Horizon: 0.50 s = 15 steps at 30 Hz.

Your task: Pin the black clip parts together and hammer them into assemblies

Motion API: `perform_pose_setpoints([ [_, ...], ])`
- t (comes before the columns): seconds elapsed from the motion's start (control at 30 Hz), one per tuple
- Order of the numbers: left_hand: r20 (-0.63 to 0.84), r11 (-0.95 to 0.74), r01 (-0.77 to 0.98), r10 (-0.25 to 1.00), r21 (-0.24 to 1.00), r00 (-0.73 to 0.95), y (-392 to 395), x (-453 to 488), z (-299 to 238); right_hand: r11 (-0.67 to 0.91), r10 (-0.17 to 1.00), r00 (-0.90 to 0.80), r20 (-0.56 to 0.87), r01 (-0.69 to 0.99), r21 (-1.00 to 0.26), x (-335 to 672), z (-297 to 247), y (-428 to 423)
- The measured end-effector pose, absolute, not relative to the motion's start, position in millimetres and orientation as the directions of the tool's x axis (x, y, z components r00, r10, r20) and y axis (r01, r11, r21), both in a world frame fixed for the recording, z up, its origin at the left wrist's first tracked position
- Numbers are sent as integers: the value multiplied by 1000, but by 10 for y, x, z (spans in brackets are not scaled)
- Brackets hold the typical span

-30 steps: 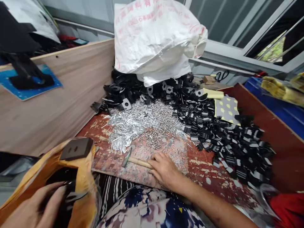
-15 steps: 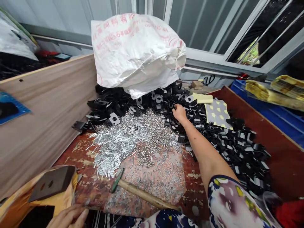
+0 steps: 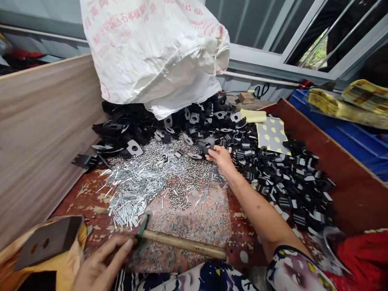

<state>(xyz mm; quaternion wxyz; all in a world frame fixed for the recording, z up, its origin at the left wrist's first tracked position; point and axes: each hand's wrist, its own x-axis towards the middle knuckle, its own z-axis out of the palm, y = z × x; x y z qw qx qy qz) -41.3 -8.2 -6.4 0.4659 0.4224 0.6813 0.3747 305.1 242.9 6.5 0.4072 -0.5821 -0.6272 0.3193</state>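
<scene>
My right hand (image 3: 222,159) reaches out over the pile and pinches a black metal bracket (image 3: 204,144) between thumb and fingers. Under it lies a heap of small silver pins (image 3: 145,182). A large pile of black brackets and clips (image 3: 273,169) spreads to the right and behind. My left hand (image 3: 101,262) rests at the near edge with fingers stretched out, its tips touching the head end of a hammer (image 3: 178,242) with a wooden handle. The hammer lies on a speckled stone slab (image 3: 194,218).
A white woven sack (image 3: 151,52) leans over the back of the pile. A wooden board (image 3: 39,133) walls the left side, a red-brown board (image 3: 339,161) the right. An orange bag with a dark flat block (image 3: 48,242) sits near left. A blue crate (image 3: 342,129) stands at right.
My right hand left the hammer handle, reached to the far bracket pile, then drew back with a black bracket. My left hand came out of the orange bag onto the hammer head.
</scene>
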Motion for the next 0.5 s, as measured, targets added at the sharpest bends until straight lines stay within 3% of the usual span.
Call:
perform_pose_setpoints([
  [0.1, -473, 445, -194, 871, 874, -136, 80, -128, 154, 126, 990, 16, 138, 319, -939, 2875, -8, 2321],
  [0.2, -539, 502, -417, 842, 758, 33, 224, 58, 244, 168, 986, -37, 164, 258, -951, 2701, -28, 2047],
  [0.37, -577, 537, -560, 807, 631, 124, 396, 181, 261, 346, 893, -377, 247, 222, -911, 2400, 30, 1238],
  [0.5, -591, 567, -486, 797, 665, 122, 345, 235, 270, 513, 756, -614, 226, 341, -788, 2432, 45, 913],
])
